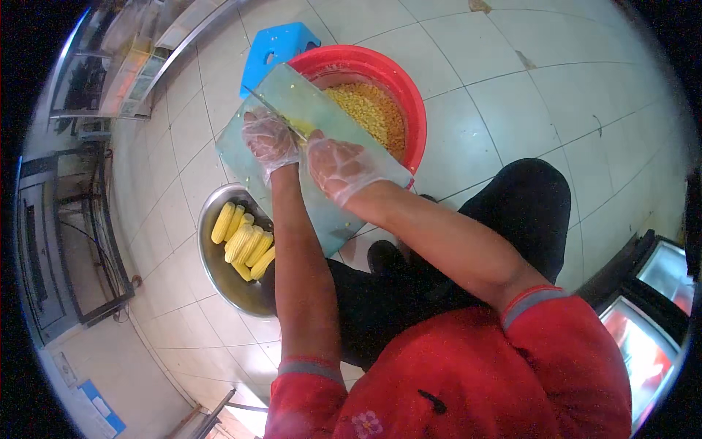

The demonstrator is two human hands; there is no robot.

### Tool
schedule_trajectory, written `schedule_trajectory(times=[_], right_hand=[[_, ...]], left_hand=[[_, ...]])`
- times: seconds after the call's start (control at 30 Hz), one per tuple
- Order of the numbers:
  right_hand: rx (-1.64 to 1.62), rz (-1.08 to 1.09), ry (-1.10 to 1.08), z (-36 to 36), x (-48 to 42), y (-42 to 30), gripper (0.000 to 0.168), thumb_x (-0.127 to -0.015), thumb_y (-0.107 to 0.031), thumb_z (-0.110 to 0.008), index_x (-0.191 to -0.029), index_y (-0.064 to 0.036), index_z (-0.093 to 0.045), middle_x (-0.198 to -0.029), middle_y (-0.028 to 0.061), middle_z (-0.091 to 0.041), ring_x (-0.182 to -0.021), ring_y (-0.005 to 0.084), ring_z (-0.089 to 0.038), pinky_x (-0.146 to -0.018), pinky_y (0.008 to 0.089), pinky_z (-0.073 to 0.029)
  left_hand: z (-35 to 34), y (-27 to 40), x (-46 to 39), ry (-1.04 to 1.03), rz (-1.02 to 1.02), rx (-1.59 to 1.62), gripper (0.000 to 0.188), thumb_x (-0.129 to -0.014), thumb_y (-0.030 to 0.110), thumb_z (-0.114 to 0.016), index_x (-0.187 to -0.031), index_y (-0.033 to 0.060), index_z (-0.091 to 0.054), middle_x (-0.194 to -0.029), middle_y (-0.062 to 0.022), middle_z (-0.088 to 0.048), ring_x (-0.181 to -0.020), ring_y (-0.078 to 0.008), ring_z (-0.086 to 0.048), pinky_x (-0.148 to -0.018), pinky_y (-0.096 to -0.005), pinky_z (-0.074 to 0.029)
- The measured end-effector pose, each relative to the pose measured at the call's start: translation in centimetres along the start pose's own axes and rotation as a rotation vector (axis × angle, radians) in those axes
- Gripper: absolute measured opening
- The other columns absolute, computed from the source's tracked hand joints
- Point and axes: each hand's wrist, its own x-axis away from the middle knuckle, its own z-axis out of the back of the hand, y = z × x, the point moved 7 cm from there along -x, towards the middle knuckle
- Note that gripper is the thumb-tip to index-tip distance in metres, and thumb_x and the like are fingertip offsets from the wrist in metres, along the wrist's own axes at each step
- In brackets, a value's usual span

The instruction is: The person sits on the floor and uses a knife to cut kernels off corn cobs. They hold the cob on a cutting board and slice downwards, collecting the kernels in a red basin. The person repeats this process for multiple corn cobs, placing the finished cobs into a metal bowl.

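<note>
My right hand point(337, 164), in a clear plastic glove, is closed on the handle end of a knife point(266, 102), whose blade points to the upper left. My left hand point(269, 134), gloved too, lies beside the blade with its fingers curled; whatever is under them is hidden. Both are over a translucent greenish cutting board point(323, 214). Yellow corn bits point(299, 125) lie by the blade. The board overlaps a red plastic tub point(415, 110) holding loose corn kernels point(373, 112). Left of my left forearm, a steel bowl point(219, 274) holds several husked corn cobs point(239, 244).
A blue plastic stool point(277, 46) stands behind the tub on the tiled floor point(466, 126). My knees are close to the board and bowl. A metal-framed shelf point(186, 41) is at the upper left, and lit glass-fronted cabinets point(639, 335) stand at the lower right.
</note>
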Motion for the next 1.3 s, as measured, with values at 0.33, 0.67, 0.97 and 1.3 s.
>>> schedule_trajectory(times=[0.33, 0.67, 0.97, 1.3], right_hand=[[0.087, 0.122, 0.022, -2.8, -0.7, 1.1, 0.023, -0.084, -0.015, -0.032, -0.084, -0.002, -0.051, -0.082, 0.0204, -0.059, -0.077, 0.0321, -0.059, -0.066, 0.0415, -0.046], [0.03, -0.035, -0.064, -2.2, -1.3, 2.1, 0.023, -0.083, -0.015, -0.036, -0.089, 0.001, -0.051, -0.086, 0.0216, -0.059, -0.081, 0.0343, -0.059, -0.067, 0.0425, -0.046], [0.074, -0.109, -0.101, -4.7, -2.3, 3.9, 0.03, -0.083, -0.019, -0.036, -0.095, -0.001, -0.055, -0.092, 0.0197, -0.059, -0.084, 0.0336, -0.059, -0.073, 0.042, -0.046], [0.075, 0.026, -0.251, -6.0, -3.4, 6.5, 0.025, -0.077, -0.016, -0.046, -0.09, 0.003, -0.055, -0.09, 0.0224, -0.058, -0.082, 0.0328, -0.058, -0.071, 0.0411, -0.046]], left_hand=[[-1.4, -1.8, -0.1, 0.079, 0.044, 0.137, 0.016, -0.072, 0.015, -0.053, -0.082, 0.0021, -0.052, -0.077, -0.0133, -0.052, -0.07, -0.0259, -0.053, -0.06, -0.0341, -0.043], [-0.3, -0.9, 0.1, 0.162, 0.093, 0.178, 0.009, -0.073, 0.013, -0.053, -0.078, 0.0048, -0.051, -0.074, -0.0124, -0.051, -0.064, -0.0244, -0.053, -0.055, -0.0342, -0.042], [-3.6, -3.5, 1.0, 0.215, 0.118, 0.369, 0.012, -0.079, 0.014, -0.048, -0.079, 0.0018, -0.05, -0.076, -0.0127, -0.051, -0.068, -0.0243, -0.052, -0.056, -0.0351, -0.041], [0.9, -2.9, 0.7, 0.065, 0.33, 0.583, 0.013, -0.076, 0.014, -0.05, -0.085, 0.0049, -0.053, -0.077, -0.0094, -0.055, -0.069, -0.0204, -0.055, -0.061, -0.0327, -0.043]])
